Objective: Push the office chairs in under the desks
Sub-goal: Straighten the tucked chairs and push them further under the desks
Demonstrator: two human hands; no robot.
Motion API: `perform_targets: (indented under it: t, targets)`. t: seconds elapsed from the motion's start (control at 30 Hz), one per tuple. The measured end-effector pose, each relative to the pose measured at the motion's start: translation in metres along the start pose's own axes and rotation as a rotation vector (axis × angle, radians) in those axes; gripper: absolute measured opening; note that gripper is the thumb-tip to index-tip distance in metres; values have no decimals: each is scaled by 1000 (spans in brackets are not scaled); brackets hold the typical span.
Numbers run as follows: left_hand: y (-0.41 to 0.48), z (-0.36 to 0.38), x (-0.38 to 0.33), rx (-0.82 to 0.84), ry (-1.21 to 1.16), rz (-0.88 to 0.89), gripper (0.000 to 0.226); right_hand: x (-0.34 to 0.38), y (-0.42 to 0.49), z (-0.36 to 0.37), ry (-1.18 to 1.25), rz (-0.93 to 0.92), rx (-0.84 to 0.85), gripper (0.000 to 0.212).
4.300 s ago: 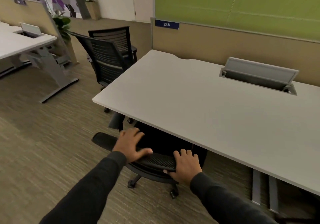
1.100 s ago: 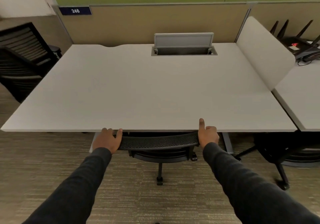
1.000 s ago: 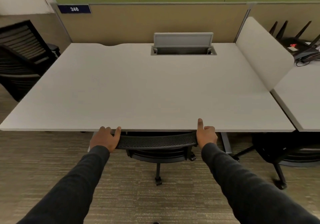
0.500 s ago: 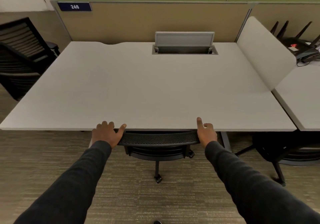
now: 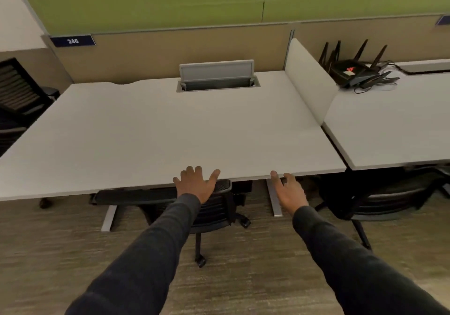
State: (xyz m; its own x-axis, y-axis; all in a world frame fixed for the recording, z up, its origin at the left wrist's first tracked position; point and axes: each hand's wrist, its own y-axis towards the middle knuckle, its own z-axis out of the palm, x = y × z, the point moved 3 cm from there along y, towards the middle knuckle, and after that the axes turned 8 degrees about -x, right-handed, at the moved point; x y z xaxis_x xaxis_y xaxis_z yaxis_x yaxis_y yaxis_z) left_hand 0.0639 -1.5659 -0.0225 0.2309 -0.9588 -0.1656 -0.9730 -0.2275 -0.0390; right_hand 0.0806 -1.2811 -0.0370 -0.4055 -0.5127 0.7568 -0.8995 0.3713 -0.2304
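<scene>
Your left hand (image 5: 196, 183) sits spread open low in the centre of the frame, palm on the top edge of the chair (image 5: 170, 196) back, fingers fanned up over the front edge of the worktop (image 5: 155, 132). It grips nothing. Your right hand (image 5: 289, 191) is off the chair now, open and loose in the air just right of it, in front of the worktop leg (image 5: 274, 199). Half a second ago both hands bracketed the ends of the chair back; since then the right one has let go, and the view has swung right, so the chair now lies left of centre. Its back is right against the worktop edge, with the seat out of sight beneath, so I judge this chair to be pushed home and the hands to be coming away.

A second chair (image 5: 379, 193) at lower right sits under the next worktop (image 5: 394, 125). It is dark and partly cut by the frame edge, so you cannot tell how far in it is. A third chair (image 5: 19, 100) at the left edge stands beside the worktop and is cropped; that one likely still needs pushing in. A router (image 5: 353, 71) with cables lies at upper right. The first chair's seat and most of its base are hidden.
</scene>
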Motion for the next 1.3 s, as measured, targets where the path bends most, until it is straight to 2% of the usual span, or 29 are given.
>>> perform_targets:
  t: [0.27, 0.5, 0.8, 1.3]
  targets:
    - [-74, 21, -204, -17, -1, 170, 86, -78, 23, -157, -71, -115, -39, 86]
    - [-100, 36, -346, -19, -36, 261, 86, -119, 61, -269, -115, -143, -96, 84]
    - [-85, 74, -480, -1, -97, 276, 92, -146, 143, -355, -173, -220, -108, 82]
    - [-47, 117, -648, 115, -145, 196, 88, -222, 304, -513, -408, -152, -141, 82]
